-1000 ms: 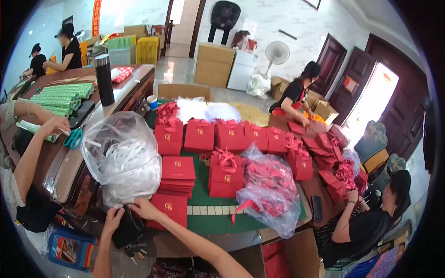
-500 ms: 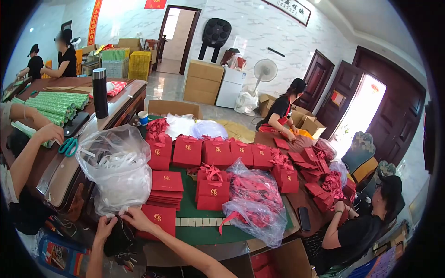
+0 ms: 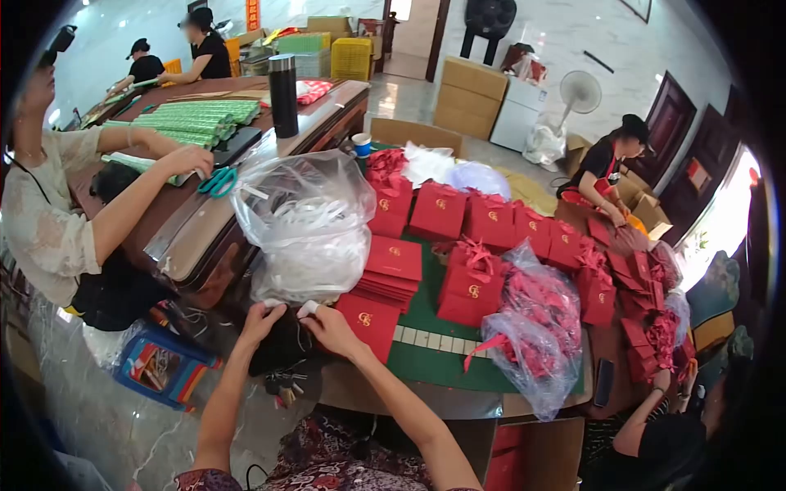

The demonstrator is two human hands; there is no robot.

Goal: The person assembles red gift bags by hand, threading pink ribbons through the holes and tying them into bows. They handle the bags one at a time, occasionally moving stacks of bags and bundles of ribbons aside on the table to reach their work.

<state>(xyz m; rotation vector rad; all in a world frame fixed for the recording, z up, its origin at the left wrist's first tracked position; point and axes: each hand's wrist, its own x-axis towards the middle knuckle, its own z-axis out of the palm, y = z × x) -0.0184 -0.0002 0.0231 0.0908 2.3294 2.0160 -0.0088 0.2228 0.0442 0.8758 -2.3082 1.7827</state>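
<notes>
Near the table's front edge, my left hand is closed, with a bit of white material at its fingertips. My right hand is closed a little to its right, also with a small white piece at the fingertips. Between and below them hangs something black. Just behind both hands stands a clear plastic bag full of white strips. A flat red bag lies right beside my right hand, and a stack of red bags is behind it.
Upright red bags line the green mat. A plastic bag of red ribbons lies to the right. Scissors and a black bottle are at left. Co-workers are at left, far back and right; an open carton stands below.
The view has swung left and down, so the scene sits further right and more of the left co-worker shows. My hands are slightly further apart, each still pinching white material.
</notes>
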